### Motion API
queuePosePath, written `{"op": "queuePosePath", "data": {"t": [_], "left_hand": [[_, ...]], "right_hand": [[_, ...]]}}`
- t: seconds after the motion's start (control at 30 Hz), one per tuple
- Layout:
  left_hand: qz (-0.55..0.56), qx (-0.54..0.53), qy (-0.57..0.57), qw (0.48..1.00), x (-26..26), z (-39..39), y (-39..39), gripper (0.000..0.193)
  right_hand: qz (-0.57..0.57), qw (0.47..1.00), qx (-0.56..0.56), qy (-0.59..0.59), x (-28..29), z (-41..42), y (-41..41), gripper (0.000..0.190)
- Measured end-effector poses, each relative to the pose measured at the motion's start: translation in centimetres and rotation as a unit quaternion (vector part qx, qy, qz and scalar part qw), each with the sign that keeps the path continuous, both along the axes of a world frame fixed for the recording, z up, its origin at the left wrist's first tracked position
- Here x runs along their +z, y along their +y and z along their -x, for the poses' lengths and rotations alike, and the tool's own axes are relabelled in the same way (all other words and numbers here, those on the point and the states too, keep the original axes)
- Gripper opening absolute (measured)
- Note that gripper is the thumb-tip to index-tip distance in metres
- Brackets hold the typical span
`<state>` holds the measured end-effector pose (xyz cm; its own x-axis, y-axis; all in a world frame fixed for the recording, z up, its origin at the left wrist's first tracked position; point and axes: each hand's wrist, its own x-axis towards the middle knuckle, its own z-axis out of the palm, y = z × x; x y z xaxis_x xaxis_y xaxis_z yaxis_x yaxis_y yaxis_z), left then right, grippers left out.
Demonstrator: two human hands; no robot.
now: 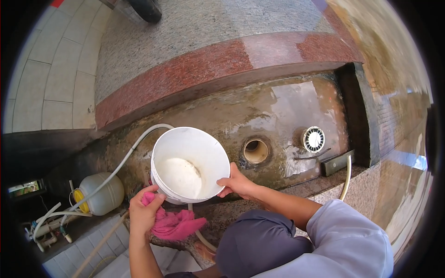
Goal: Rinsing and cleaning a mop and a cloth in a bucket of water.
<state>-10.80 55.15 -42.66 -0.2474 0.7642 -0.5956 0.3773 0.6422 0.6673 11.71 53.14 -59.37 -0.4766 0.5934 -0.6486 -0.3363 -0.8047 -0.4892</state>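
A white plastic bucket (190,163) is tilted so that its inside faces me, with some marks on its bottom. My right hand (236,182) grips its right rim, the thumb over the edge. At the bucket's lower left, my left hand (147,208) pinches a pink cloth (179,222) against or beside the rim; the cloth hangs down below the bucket. Right of the bucket, a round drain opening (256,150) lies in the wet trough floor. Farther right is a round white slotted drain cover (313,139).
A red granite ledge (194,73) borders the trough's far side. Left are a pale hose (139,140), a translucent jug with a yellow cap (104,193) and pipes with taps (50,227). A thin pole (100,243) leans at lower left. A second hose (347,180) crosses the near ledge.
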Motion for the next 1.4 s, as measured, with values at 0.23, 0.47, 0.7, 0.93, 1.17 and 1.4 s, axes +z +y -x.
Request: {"op": "queuePosePath", "data": {"t": [0.23,0.47,0.7,0.93,1.17,1.4], "left_hand": [[0.071,-0.001,0.007,0.997,-3.5,3.6,-1.3,0.012],[0.134,-0.055,0.097,0.985,-7.9,6.5,-4.6,0.008],[0.137,-0.009,0.067,0.988,-7.5,7.5,-4.6,0.006],[0.132,0.038,0.047,0.989,-6.4,10.5,-3.3,0.015],[0.097,0.140,0.006,0.985,-2.6,10.8,-1.3,0.022],[0.081,0.029,0.086,0.993,-1.4,15.8,-2.0,0.004]], "right_hand": [[-0.192,0.938,-0.127,-0.260,-1.3,-2.4,4.5,0.042],[-0.194,0.879,-0.152,-0.408,-7.6,-0.9,2.2,0.051],[-0.149,0.941,-0.041,-0.300,-6.4,1.1,-2.0,0.050],[-0.240,0.818,-0.044,-0.520,-6.6,-12.2,-6.4,0.029],[-0.053,0.366,-0.042,-0.928,-5.7,-32.3,-13.1,0.050],[0.195,0.500,0.053,-0.842,-5.9,-36.1,-16.3,0.035]]}}
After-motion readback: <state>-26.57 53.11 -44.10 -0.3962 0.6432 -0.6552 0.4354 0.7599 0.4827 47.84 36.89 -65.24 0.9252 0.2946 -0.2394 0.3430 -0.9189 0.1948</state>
